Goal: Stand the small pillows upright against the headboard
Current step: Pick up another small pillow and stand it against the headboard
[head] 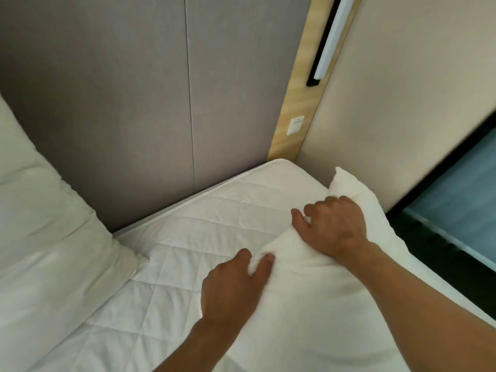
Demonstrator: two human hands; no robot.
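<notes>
Early stage by the look of it — the small pillow (322,277) lies flat-ish on the mattress (214,224) at the right edge of the bed, not yet upright and not touching the headboard (120,116). A bare stretch of quilted mattress sits between it and the padded panel. Left hand (236,285) is pinching the pillow's near-left corner, fabric bunched between thumb and fingers. Right hand (332,226) is clamped over the far part of the same pillow, fingers curled into the fabric, the pillow's far corner poking up just past the knuckles toward the side wall (402,103). So both hands are on the one pillow, which sits under and between them. A larger white pillow (48,237) leans at the left, its upper part against the headboard — whether that counts as one of the task's pillows I can't tell. Left to do, as I judge it: lift, rotate onto an edge, set it back against the headboard.
</notes>
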